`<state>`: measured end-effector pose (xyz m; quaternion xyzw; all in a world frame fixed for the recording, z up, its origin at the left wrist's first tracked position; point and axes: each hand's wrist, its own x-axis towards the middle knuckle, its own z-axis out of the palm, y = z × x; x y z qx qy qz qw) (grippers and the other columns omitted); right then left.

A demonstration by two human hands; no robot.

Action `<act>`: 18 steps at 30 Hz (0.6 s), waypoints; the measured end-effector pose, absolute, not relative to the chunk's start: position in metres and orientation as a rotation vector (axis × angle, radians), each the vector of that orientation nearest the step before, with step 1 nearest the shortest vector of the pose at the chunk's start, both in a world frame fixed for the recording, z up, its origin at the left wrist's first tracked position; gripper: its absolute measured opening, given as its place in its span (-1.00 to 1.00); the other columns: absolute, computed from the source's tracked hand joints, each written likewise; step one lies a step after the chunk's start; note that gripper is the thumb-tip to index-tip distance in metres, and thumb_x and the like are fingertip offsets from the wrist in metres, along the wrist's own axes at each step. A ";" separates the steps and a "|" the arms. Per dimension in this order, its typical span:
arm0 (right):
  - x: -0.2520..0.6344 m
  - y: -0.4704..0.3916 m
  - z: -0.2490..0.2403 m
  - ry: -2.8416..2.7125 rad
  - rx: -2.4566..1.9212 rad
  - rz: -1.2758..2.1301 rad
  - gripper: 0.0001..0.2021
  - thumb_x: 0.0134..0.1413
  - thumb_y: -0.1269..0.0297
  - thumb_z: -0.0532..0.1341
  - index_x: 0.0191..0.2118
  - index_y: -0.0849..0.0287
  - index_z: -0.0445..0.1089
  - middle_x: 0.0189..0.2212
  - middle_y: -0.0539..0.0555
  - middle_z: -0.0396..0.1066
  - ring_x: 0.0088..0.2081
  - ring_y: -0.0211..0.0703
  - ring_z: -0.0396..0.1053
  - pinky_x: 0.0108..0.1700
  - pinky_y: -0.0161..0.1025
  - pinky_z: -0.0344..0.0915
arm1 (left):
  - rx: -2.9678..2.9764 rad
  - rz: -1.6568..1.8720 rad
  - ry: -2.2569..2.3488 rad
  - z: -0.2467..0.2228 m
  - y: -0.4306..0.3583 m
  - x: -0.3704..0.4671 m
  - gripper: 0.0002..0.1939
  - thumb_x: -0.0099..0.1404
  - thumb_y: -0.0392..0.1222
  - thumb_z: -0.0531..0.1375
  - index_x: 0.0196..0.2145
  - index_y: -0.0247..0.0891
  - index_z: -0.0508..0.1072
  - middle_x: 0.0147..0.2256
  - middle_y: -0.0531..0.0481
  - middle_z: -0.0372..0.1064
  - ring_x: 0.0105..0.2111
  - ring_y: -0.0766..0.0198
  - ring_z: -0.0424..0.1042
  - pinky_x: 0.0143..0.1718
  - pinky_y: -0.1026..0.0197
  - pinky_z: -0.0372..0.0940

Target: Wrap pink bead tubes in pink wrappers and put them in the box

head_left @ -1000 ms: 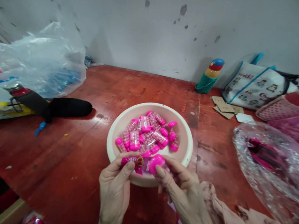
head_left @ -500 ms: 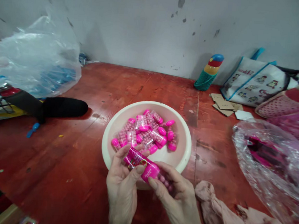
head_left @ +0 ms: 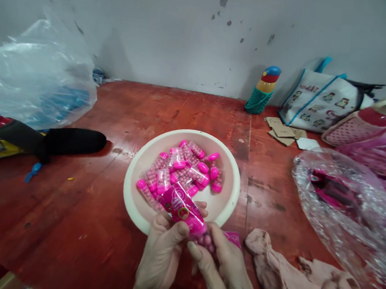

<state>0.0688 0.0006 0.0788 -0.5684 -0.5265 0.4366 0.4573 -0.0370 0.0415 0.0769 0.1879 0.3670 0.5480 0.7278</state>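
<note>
Over the near rim of a cream basin [head_left: 231,205], both my hands hold a small clear container of pink candy balls [head_left: 205,241]. A shiny magenta printed sleeve [head_left: 184,210] covers its far part. My left hand [head_left: 162,251] is closed on the sleeve, thumb on top. My right hand [head_left: 225,265] pinches the near end, where the balls show through. Another magenta printed piece [head_left: 233,238] sticks out beside my right hand; whether that hand grips it I cannot tell. Inside the basin lie several unsleeved candy containers [head_left: 199,176] with bright pink caps.
A crumpled clear bag [head_left: 337,218] with magenta sleeves lies right, behind a pinkish cloth [head_left: 277,267]. At left are a black-covered bottle [head_left: 76,141] and a large plastic bag [head_left: 41,74]. A capped bottle [head_left: 264,90], cardboard pieces [head_left: 282,130] and a printed bag [head_left: 323,101] stand along the back.
The sleeved container has come slightly nearer to me, and more of the sleeve's print shows. A magenta piece now shows beside my right hand. The whole view has shifted a little.
</note>
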 end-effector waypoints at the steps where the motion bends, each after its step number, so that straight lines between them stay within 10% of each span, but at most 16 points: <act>1: 0.069 -0.001 0.079 -1.289 -1.407 1.074 -0.81 0.12 0.11 0.12 -0.24 0.01 0.41 -0.59 -0.05 0.36 -0.52 -0.21 0.31 -0.46 -0.34 0.18 | 0.426 1.183 0.797 0.077 0.041 -0.037 -0.76 -0.11 -0.14 0.40 -0.43 -0.27 0.58 -0.41 -0.13 0.52 -0.44 0.09 0.49 -0.44 0.17 0.40; 18: 0.065 -0.004 0.078 -1.370 -1.505 0.939 -0.55 0.12 -0.07 0.04 -0.01 0.09 0.33 -0.44 0.05 0.50 -0.47 -0.12 0.44 -0.47 -0.36 0.30 | 0.495 1.135 0.733 0.078 0.035 -0.033 -0.67 0.00 -0.02 0.32 -0.32 -0.30 0.56 -0.24 -0.21 0.49 -0.38 0.08 0.48 -0.39 0.16 0.39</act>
